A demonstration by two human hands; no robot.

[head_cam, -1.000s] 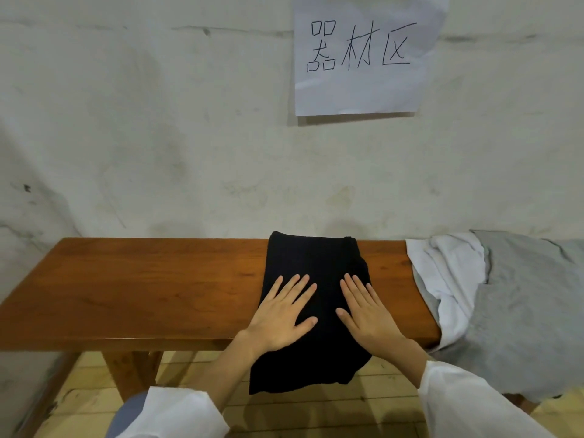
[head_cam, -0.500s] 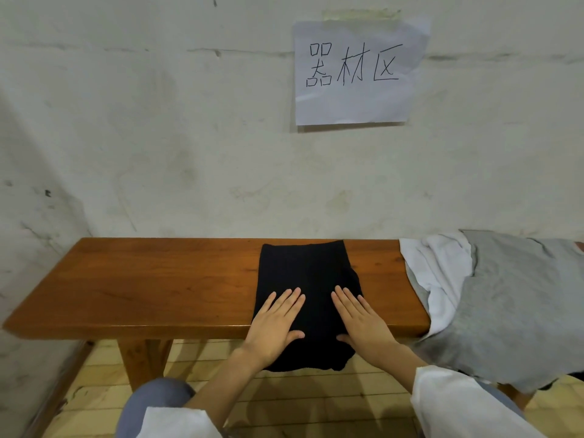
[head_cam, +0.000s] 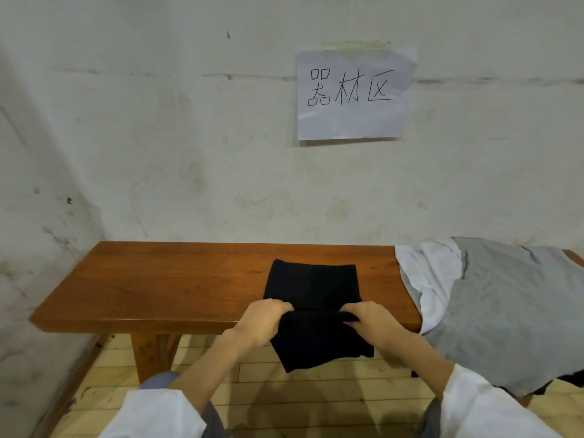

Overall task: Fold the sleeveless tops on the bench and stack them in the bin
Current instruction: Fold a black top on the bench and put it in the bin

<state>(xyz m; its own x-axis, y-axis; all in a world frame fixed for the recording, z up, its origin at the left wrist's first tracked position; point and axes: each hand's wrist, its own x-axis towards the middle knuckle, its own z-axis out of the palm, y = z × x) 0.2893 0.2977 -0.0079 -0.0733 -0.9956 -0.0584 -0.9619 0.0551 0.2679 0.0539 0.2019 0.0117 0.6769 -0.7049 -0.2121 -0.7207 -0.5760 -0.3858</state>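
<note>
A black sleeveless top [head_cam: 311,284], folded into a narrow strip, lies across the wooden bench [head_cam: 164,279] with its near end hanging over the front edge. My left hand [head_cam: 260,324] grips the strip's left edge at the bench's front edge. My right hand [head_cam: 371,320] grips the right edge at the same height. A raised fold of black cloth runs between the two hands. A grey top [head_cam: 512,305] and a white top [head_cam: 433,276] lie heaped on the bench's right end. No bin is in view.
The bench stands against a pale wall with a taped paper sign [head_cam: 352,94]. Bare wood stretches left of the black top. A bench leg [head_cam: 155,352] stands below over a light plank floor [head_cam: 316,403]. The grey top drapes far down over the front edge.
Both hands lay flat on the black top before; now their fingers have curled round its side edges at the bench's front edge, raising a fold. The view has shifted too.
</note>
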